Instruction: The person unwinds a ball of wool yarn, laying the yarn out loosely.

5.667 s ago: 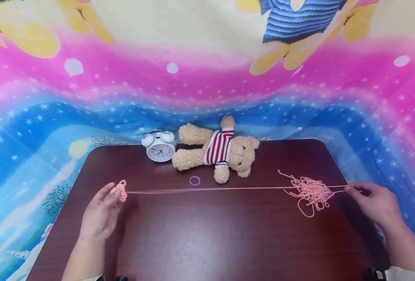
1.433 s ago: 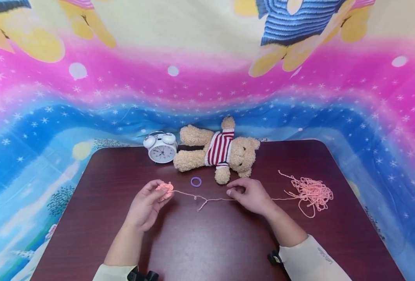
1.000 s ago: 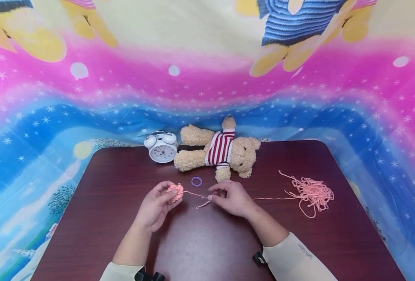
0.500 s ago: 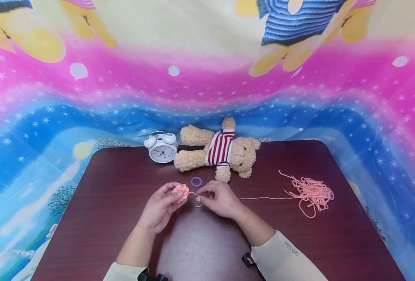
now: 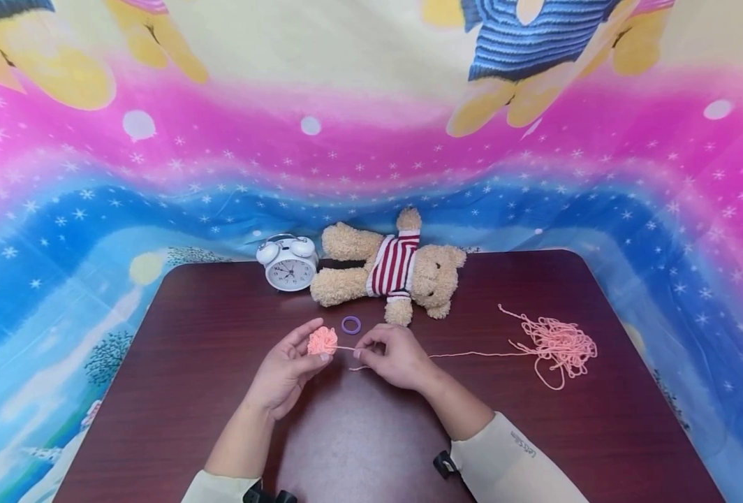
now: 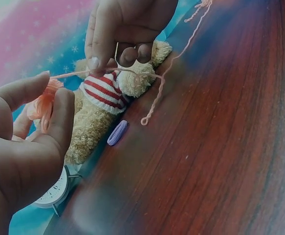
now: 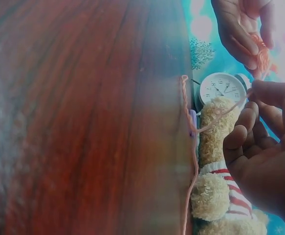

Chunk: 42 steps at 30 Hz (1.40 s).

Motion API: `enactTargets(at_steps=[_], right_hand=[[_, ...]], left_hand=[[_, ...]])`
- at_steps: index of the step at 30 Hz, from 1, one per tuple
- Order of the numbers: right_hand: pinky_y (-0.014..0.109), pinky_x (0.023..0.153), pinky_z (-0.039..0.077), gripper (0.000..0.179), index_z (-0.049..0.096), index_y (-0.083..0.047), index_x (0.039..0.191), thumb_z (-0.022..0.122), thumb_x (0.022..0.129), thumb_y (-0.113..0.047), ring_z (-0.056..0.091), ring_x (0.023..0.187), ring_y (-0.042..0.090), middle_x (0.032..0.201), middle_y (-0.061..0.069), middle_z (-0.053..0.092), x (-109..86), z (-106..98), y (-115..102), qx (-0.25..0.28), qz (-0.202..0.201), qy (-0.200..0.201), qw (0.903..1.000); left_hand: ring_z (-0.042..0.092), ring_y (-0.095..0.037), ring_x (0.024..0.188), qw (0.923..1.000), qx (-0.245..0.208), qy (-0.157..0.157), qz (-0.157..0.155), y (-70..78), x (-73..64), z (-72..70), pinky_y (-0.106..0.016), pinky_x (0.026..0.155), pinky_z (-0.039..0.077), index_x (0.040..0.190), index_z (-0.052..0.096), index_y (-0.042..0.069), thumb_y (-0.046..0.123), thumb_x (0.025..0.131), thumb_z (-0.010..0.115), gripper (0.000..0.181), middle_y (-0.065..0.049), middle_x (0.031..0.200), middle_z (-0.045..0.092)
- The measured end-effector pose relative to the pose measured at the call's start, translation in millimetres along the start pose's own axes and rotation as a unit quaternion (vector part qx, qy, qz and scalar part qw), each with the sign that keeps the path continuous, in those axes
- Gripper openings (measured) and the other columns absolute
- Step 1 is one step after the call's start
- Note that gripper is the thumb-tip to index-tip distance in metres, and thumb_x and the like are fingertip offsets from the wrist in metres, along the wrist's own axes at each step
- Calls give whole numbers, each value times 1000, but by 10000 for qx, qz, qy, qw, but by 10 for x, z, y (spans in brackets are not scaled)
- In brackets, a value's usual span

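My left hand (image 5: 286,374) holds a small wound ball of peach yarn (image 5: 322,341) between thumb and fingers, above the middle of the table. Close to its right, my right hand (image 5: 393,356) pinches the yarn strand (image 6: 74,74) that runs out of the ball. Past the right fingers the strand hangs down with a short twisted, looped piece (image 6: 154,103). From there it runs right across the table to a loose tangled heap of the same yarn (image 5: 563,346). In the right wrist view the ball is partly hidden by the left fingers.
Behind the hands a teddy bear (image 5: 393,269) in a striped shirt lies on its side. A white alarm clock (image 5: 290,269) stands by its feet. Between bear and hands lies a purple ring (image 5: 351,325). A printed cloth (image 5: 371,161) hangs behind the dark table (image 5: 359,447).
Both hands have come in from the table's sides to the middle. The right hand has slid along the strand toward the ball, which has turned in the left fingers. The heap stays put.
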State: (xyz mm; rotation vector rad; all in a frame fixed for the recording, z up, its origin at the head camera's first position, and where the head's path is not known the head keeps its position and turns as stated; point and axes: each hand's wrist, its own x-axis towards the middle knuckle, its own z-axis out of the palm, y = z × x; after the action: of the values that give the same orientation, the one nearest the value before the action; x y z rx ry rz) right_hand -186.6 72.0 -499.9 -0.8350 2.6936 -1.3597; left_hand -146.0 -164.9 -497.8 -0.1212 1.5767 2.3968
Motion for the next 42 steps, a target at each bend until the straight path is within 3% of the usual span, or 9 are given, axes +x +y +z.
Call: enactTargets(at_steps=[11,20,28,42], right_hand=[[23,67,52,4,79,-18,90,78,93,-20,59,73,3,84,-14,66,-45,-81,19,97,84,13,9999],[24,68,53,5,78,-18,89,77,93,-20,59,75,5,88,-11,67,-99,-248,43,56,144,157,9998],[25,71,52,5,79,-19,91,77,94,-22,60,80,5,93,-10,69,-171,-425,123,-46,165,265,9995],[28,71,52,4,77,-22,89,79,92,-20,60,79,7,88,-13,67,-362,-756,258,-399,475,468,9970]], left_hand=[[70,-15,106,9997,224,138,-18,2,-7,-65,-31,97,56,154,36,-7,-12,92,66,69,-8,124,68],[70,-14,106,9987,408,301,33,35,-13,-148,-29,95,57,154,39,-7,-12,92,66,68,-9,126,68],[71,-12,105,9972,581,451,108,65,-45,-249,-28,96,56,153,39,-8,-11,94,66,65,-5,119,71],[71,-11,106,9960,654,591,168,126,-125,-447,-27,96,56,152,43,-6,-7,94,70,64,-1,120,72]])
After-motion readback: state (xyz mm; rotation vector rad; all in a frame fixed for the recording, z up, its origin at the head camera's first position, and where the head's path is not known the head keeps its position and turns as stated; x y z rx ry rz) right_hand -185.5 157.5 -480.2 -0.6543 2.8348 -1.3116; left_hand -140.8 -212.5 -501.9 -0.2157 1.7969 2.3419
